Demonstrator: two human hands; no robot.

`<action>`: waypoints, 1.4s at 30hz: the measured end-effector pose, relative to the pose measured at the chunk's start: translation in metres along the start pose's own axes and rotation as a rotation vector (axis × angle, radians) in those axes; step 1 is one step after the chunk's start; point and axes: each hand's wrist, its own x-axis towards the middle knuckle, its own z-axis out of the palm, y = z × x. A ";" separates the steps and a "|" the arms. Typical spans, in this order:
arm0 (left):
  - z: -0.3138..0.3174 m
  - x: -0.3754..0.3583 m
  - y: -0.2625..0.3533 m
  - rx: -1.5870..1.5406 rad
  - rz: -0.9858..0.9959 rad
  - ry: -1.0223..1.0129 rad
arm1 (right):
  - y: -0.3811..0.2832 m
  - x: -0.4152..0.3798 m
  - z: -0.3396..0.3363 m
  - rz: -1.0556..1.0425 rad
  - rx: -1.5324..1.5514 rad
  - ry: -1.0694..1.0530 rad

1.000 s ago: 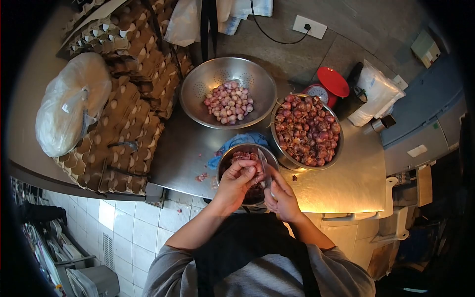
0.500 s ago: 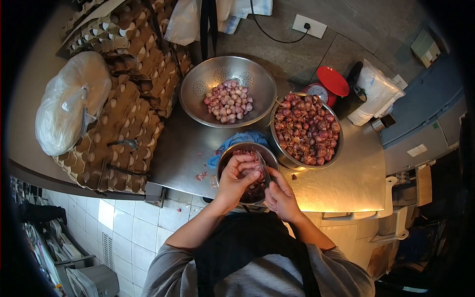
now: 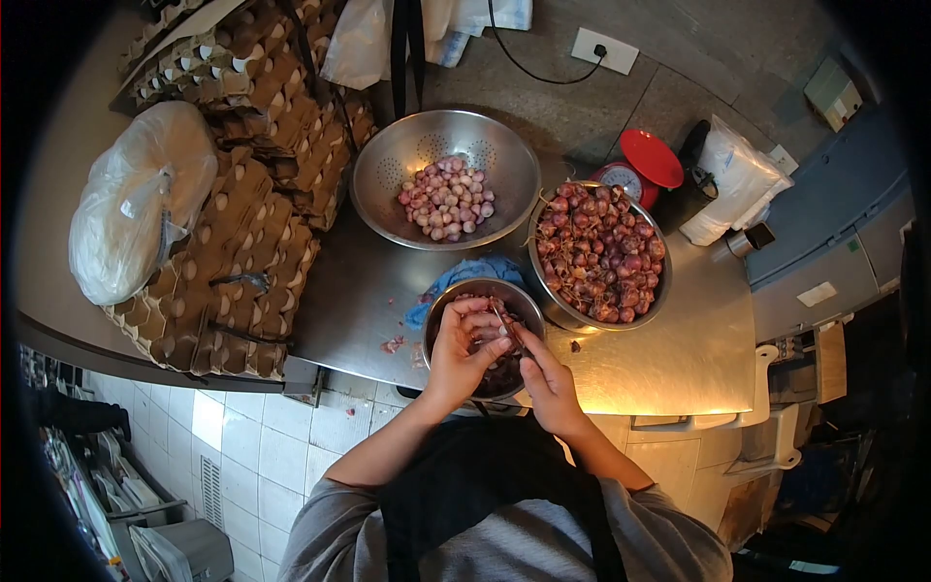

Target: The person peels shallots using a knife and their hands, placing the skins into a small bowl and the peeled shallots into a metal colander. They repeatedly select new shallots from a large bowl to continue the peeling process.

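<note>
Over a steel bowl point(image 3: 532, 312) of shallot skins, my left hand point(image 3: 460, 357) has its fingers curled round a small shallot, mostly hidden by the fingers. My right hand point(image 3: 551, 384) grips a small knife point(image 3: 508, 324), its blade angled up and left against the fingers of my left hand. Behind the bowl, a steel colander point(image 3: 373, 213) holds peeled shallots point(image 3: 450, 199). To the right, a deep steel pot point(image 3: 652, 308) is heaped with unpeeled red shallots point(image 3: 603, 254). A blue cloth point(image 3: 485, 267) lies between bowl and colander.
Stacked egg trays point(image 3: 228, 272) with a plastic bag point(image 3: 144, 204) on top stand at left. A red-topped scale point(image 3: 652, 160) and a white bag point(image 3: 732, 179) are at back right. Skin scraps point(image 3: 393, 344) lie on the steel table point(image 3: 693, 364) near its front edge.
The knife has turned, its tip shifting slightly left and its blade looking narrower. My right hand has shifted a little with it; my left hand stays nearly in place.
</note>
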 end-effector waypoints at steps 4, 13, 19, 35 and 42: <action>0.001 -0.001 0.003 -0.093 -0.042 0.000 | 0.005 0.000 -0.002 0.092 0.121 0.012; -0.002 -0.003 0.002 -0.278 -0.191 0.009 | -0.005 0.009 -0.007 0.221 0.491 -0.013; 0.000 -0.004 0.006 -0.402 -0.358 0.039 | 0.006 0.007 -0.005 0.182 0.364 0.018; -0.002 0.000 0.002 -0.287 -0.374 -0.055 | 0.017 0.010 -0.012 0.190 0.307 0.098; -0.004 0.003 -0.003 -0.173 -0.306 0.067 | 0.003 0.006 -0.011 0.249 0.466 -0.030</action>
